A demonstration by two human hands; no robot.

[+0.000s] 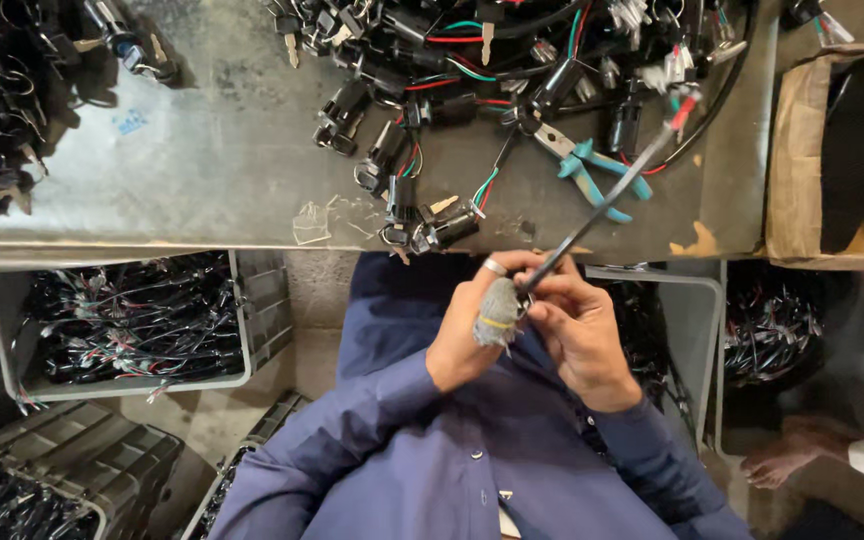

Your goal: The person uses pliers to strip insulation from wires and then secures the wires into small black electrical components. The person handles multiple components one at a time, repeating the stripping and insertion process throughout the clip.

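Head view: both hands meet below the table [202,180] edge. Left hand [472,325], thumb cloth-wrapped, and right hand [577,335] pinch closed on a thin black cable [602,205]. It looks light and limp; best gripped near its end.

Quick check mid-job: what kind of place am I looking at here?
Likely a small wiring-assembly workshop: a metal workbench heaped with key switches and wire harnesses, blue-handled pliers, and crates of wired parts below.
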